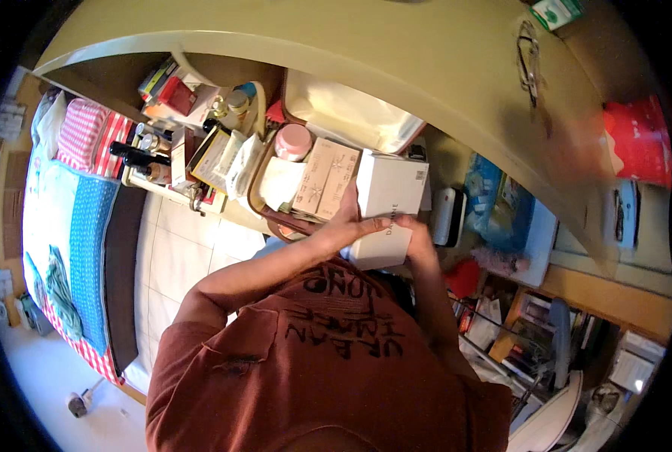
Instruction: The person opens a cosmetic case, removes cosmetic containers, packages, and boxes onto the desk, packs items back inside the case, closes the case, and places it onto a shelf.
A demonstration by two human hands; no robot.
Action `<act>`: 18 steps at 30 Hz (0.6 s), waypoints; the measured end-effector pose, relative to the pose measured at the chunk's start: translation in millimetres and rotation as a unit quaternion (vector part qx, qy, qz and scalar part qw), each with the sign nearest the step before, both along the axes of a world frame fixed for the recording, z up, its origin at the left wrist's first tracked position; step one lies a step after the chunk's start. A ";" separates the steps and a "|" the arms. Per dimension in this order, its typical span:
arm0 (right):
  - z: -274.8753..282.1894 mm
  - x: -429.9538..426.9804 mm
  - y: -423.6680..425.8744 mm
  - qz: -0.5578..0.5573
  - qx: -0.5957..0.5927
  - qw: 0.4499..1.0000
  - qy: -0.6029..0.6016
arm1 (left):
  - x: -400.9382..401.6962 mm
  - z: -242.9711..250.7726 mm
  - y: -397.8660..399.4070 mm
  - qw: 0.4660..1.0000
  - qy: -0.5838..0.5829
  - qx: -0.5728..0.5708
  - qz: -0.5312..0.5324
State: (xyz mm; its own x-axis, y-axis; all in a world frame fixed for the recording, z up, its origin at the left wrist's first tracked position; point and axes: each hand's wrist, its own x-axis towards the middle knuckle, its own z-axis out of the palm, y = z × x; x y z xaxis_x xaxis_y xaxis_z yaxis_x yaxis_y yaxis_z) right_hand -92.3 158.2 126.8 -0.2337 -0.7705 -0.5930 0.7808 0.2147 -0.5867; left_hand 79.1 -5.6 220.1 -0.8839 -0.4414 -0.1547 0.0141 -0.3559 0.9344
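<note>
My left hand (354, 217) grips the near left side of a white cardboard box (389, 181), its thumb lying across the front. From the right, my right hand (418, 234) holds the same box, its fingers meeting the left thumb. The box bears writing and a small printed code, and is held close in front of my chest. Just left of it is an open, tray-like case with a brown rim (252, 195). Inside that case are a pink-lidded jar (292, 141), light brown patterned boxes (326, 172) and a white packet (279, 179).
Bottles, a red box (178, 96) and wrapped packets (243, 164) crowd the surface to the left. A bed (90, 243) stands farther left. On the right are a white device (449, 217), a blue plastic bag (497, 203), bookshelves and a white chair (550, 412). A shelf edge (324, 56) curves overhead.
</note>
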 end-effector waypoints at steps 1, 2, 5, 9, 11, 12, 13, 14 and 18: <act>5.1 0.6 -6.0 0.007 -0.001 1.000 -0.001 | 4.9 1.1 -10.7 0.998 -0.004 0.055 -0.041; 20.5 1.7 -15.8 0.000 -0.025 1.000 0.007 | 10.8 2.7 -19.2 0.991 -0.008 0.110 -0.079; 61.4 -4.2 -33.6 0.010 -0.029 0.991 0.128 | 33.6 -13.4 -29.5 0.997 -0.069 -0.013 -0.040; 113.3 -4.8 -62.0 0.036 0.029 0.888 0.458 | 74.6 -64.4 -55.9 0.976 -0.121 -0.113 0.143; 120.2 -7.0 -68.2 0.062 0.074 0.817 0.568 | 102.9 -95.5 -76.2 0.959 -0.114 -0.104 0.239; 123.9 -6.2 -73.4 0.065 0.070 0.791 0.604 | 118.3 -111.7 -85.6 0.946 -0.089 -0.117 0.290; 130.8 -0.6 -80.0 0.054 0.069 0.799 0.596 | 133.3 -115.7 -93.2 0.932 -0.132 -0.146 0.304; 129.4 1.0 -83.8 0.057 0.067 0.799 0.595 | 142.8 -112.5 -97.6 0.915 -0.175 -0.174 0.318; 134.4 13.3 -99.1 0.087 0.035 0.795 0.600 | 170.4 -114.5 -90.0 0.913 -0.164 -0.162 0.338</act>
